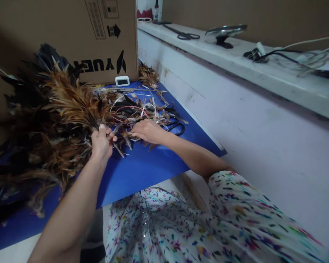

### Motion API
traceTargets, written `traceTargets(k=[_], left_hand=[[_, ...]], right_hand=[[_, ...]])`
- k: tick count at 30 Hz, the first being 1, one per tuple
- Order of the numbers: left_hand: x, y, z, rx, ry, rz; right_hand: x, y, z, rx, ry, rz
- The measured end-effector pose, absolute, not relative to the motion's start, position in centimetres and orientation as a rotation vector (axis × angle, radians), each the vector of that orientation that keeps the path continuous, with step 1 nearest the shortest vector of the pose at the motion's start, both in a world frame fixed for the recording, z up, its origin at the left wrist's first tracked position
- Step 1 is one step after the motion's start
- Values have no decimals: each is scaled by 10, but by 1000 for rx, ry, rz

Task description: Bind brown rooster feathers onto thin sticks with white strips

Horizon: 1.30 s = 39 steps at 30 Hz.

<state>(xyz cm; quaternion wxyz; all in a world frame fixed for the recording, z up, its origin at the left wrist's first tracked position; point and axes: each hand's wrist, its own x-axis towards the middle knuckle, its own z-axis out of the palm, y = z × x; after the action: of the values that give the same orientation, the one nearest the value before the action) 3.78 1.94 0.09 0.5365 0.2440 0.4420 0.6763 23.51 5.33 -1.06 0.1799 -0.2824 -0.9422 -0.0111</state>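
A feather duster (71, 95) with golden-brown feathers is gripped in my left hand (102, 142), its plume leaning up and to the left. Below the fingers a short piece of thin stick (118, 150) pokes out. My right hand (148, 130) rests palm down at the near side of a pile of loose feathers (128, 106); its fingers are drawn together, and what they pinch, if anything, is hidden. Red string (126, 107) and white string (153, 104) run through the pile. Beside my right wrist, black-handled scissors (177, 127) lie partly covered.
Dark and brown feathers (44, 157) heap at the left of the blue tabletop (142, 164). Behind stand a cardboard box (98, 40) and a small white digital display (122, 81). Along the right wall, a ledge (276, 76) carries scissors (185, 35), a round stand mirror (226, 31) and cables (279, 54).
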Motion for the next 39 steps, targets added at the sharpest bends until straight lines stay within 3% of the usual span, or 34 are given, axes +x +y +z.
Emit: traceTargets(k=[5,11,23,31,39], left_hand=[[38,19,2,599,1047,1611],[37,20,0,591,1053,1598],[40,17,0,584,1032,1611],[41,17,2,566,1028,1619],[42,17,0,545,1005,1617]], right_hand=[[250,70,-5,-875,-2285,-9],[298,106,-4,-1356,-1837,97],[304,177,-5,-2045,-1825,278],[290,203,-12,-2108,-1821,364],[290,195,14,-1910,-1794,399]])
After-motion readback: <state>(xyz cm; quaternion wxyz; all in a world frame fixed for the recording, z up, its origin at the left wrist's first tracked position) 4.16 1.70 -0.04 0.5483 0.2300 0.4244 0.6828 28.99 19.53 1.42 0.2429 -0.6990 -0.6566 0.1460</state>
